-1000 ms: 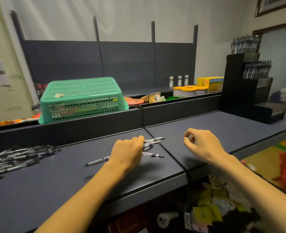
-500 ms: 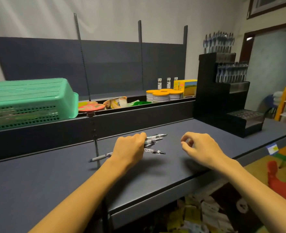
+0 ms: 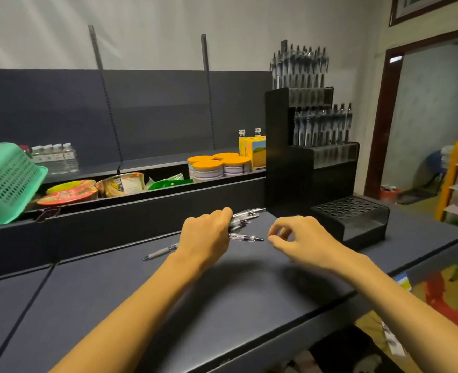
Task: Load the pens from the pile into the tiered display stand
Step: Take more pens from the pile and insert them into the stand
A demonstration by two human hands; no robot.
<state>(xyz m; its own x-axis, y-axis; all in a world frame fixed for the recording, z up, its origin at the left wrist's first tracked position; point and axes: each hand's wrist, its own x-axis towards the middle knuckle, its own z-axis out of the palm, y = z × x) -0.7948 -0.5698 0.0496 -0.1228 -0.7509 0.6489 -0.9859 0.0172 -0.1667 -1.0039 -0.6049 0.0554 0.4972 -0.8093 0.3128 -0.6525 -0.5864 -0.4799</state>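
Note:
My left hand [image 3: 205,236] grips a bundle of several clear pens [image 3: 246,215] above the dark shelf, their tips pointing right toward the stand. My right hand [image 3: 302,240] hovers just right of the pen tips, fingers curled with thumb and forefinger close together, holding nothing. The black tiered display stand [image 3: 287,162] rises at the right. Its top tier [image 3: 300,68] and middle tier [image 3: 322,125] hold rows of upright pens. Its lowest tier [image 3: 349,208] shows bare holes. The pen pile is out of view.
A green plastic basket [image 3: 4,181] lies upturned at the far left on the back ledge. Behind the ledge sit food bowls [image 3: 69,195], orange-lidded tubs [image 3: 217,165] and a yellow box [image 3: 253,152]. The shelf's front edge [image 3: 276,337] runs diagonally below my arms; a doorway opens at the right.
My view has swung right and closer to the stand, so the pile has left the frame. Both hands have travelled toward the stand, the left still holding the pens.

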